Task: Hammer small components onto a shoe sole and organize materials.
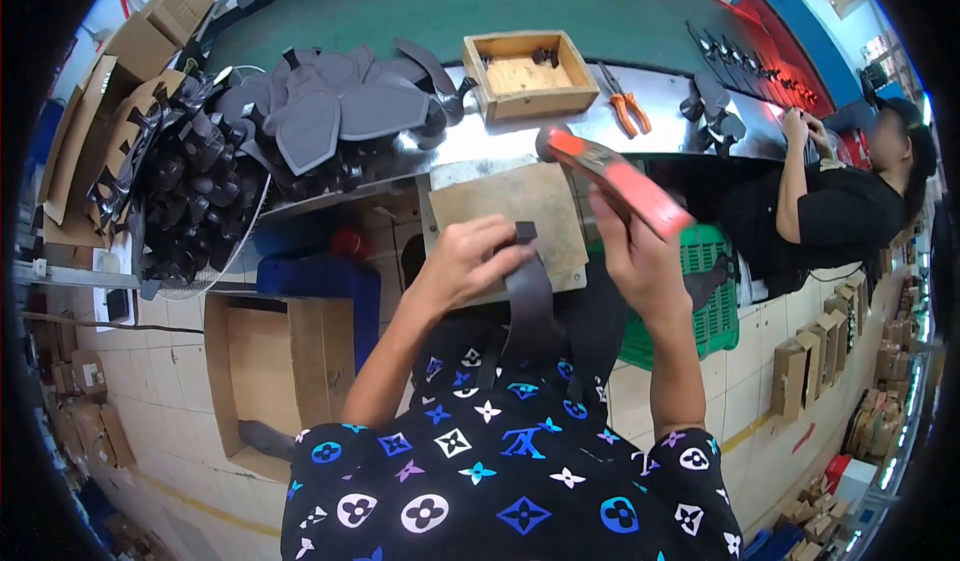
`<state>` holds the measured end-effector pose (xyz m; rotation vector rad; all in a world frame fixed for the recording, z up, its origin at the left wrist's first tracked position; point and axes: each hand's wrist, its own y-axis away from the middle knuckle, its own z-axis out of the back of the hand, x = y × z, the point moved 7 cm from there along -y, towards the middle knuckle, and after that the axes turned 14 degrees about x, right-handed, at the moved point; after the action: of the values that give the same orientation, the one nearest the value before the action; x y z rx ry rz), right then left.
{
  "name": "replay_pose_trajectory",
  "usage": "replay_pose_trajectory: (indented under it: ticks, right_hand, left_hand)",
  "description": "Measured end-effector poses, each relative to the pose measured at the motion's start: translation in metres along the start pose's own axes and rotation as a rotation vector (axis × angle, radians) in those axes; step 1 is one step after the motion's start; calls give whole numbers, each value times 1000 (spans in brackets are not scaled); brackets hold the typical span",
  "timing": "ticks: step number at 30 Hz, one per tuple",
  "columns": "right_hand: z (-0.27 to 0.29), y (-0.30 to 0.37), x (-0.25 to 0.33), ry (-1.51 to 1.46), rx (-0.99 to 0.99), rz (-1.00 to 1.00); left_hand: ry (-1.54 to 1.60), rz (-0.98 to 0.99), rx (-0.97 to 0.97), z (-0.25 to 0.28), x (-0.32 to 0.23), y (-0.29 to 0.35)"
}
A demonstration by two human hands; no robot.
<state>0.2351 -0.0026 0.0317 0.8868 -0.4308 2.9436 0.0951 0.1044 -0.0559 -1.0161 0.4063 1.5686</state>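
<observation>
- We wear a black shirt printed with flowers, four-pointed stars and diamonds in white, blue, turquoise, pink and mauve.
- We see a hammer in bright red, broken by a dark brownish stretch.
- We see a strap in plain blackish brown.
- Our board is tan.
- We find the box pale wood-yellow and the pliers orange-handled.
- We see pads in plain dark grey.
- We see deep green on the belt, brighter green on the crate.
- We see a brown carton and a dark blue bin.
- We see cream floor tiles in a grid.
</observation>
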Motion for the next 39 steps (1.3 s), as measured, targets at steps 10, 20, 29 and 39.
replay_pose_trajectory:
  ticks: [10,20,29,39]
  right_hand:
    - [-49,2,-4,103,219,226]
    - [-63,58,24,-1457,87,-67]
    - [-67,82,17,-1626,60,-128]
    - [-70,79,1,-1747,91,-22]
  left_hand:
    - [1011,292,344,-21,-87,27]
    - [1254,418,558,-55,-105,26]
    - [1445,593,570,-81,-110,34]
    - [1449,655,646,-80,-103,17]
